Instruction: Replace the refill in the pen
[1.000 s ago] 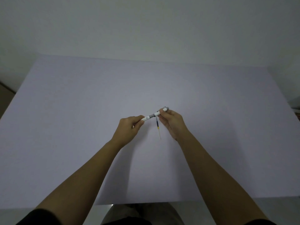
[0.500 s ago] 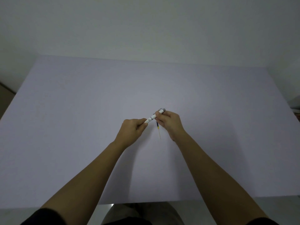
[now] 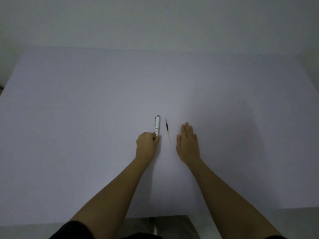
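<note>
Near the middle of the desk [image 3: 86, 118] lies the pen [image 3: 157, 125], a white barrel with a grey clip end pointing away from the person. It runs almost straight away from them, its near end tucked into the left hand [image 3: 146, 145]. That hand is curled, knuckles up, with the fingertips [image 3: 156, 138] pinched on the pen's near end; the rest of the barrel looks to rest on the desk surface, though I cannot tell whether it is lifted a hair.

Just beside the pen, to its right and roughly parallel, lies the refill [image 3: 168, 131]. It is a thin stick, dark at the far half with a grey tip, then a short yellow band, then a pale clear stretch toward the person. It does not touch the pen, and neither hand touches it.

The right hand [image 3: 187, 144] sits to the right of the refill, near it but apart. It is spread flat, palm down, fingers together and pointing away, holding nothing.

Both forearms are bare and reach in from the near edge; dark sleeves [image 3: 72, 230] show at the bottom of the view. The desk is a plain pale lavender sheet, and behind it stands a blank whitish wall [image 3: 155, 23].
</note>
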### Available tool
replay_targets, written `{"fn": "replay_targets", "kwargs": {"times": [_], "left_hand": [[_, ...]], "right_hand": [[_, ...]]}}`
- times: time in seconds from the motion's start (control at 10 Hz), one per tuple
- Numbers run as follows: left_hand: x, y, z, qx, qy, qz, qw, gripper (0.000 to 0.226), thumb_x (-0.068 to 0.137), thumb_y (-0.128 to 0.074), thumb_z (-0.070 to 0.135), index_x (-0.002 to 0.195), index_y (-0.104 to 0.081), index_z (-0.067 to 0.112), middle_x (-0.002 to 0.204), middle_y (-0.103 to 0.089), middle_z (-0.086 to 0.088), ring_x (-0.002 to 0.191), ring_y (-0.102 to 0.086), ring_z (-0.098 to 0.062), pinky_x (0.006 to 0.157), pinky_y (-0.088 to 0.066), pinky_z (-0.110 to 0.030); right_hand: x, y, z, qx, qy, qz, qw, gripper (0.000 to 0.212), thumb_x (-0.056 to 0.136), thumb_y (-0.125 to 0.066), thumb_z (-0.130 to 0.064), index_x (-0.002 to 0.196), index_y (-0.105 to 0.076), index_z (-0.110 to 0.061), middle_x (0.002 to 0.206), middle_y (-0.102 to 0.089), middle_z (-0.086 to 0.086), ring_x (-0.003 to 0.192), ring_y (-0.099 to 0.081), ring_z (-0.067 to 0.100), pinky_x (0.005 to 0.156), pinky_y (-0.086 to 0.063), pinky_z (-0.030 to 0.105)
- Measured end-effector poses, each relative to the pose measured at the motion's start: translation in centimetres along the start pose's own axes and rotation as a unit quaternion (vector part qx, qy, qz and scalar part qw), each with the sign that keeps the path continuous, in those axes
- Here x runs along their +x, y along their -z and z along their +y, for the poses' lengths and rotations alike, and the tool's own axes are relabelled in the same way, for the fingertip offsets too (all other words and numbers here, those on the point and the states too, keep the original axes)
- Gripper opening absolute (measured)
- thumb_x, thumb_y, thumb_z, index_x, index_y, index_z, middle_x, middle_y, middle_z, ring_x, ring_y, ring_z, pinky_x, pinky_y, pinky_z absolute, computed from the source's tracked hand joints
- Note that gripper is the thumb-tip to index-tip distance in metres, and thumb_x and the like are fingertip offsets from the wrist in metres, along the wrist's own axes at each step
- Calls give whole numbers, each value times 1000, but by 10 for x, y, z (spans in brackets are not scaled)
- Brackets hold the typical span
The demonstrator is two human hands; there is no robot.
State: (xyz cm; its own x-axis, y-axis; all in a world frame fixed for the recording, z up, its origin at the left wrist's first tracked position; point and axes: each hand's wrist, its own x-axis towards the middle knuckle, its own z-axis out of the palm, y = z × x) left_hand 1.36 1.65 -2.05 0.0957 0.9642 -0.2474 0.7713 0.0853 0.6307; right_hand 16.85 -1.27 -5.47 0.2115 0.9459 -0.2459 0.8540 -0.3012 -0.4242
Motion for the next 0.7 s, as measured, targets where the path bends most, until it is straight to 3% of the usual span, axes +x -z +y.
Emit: {"fn": "replay_targets", "kwargs": {"times": [0.3, 0.7], "left_hand": [[3, -27, 2, 32, -33, 47, 998, 26, 93, -50, 20, 87, -59, -3, 73, -51, -13, 60, -41, -19, 55, -32, -29], [9, -9, 7, 16, -44, 73, 996, 28, 91, -56, 24, 82, -56, -2, 75, -53, -17, 62, -44, -22, 56, -33, -29]], "right_hand": [[-9, -19, 12, -69, 20, 13, 997, 55, 99, -23, -29, 147, -5, -11, 159, -3, 7, 147, -1, 21, 118, -2, 39], [-6, -3, 9, -54, 39, 22, 998, 54, 99, -27, -28, 147, -9, -9, 159, -7, 8, 147, -5, 21, 118, -5, 39]]}}
